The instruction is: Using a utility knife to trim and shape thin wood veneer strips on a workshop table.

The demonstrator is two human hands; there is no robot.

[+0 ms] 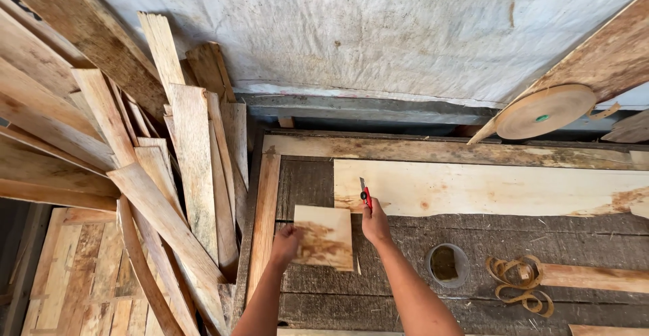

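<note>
Head view: thin, stained veneer square point(324, 236)

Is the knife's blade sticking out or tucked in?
Sticking out. A silver blade shows beyond the red handle of the utility knife in the right hand, pointing toward the wall. The left hand holds a small veneer piece.

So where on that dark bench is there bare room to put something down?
Bare dark boards lie between the right hand's forearm and the small round tin. The left edge is crowded with leaning pale wood offcuts; tape loops fill the right.
</note>
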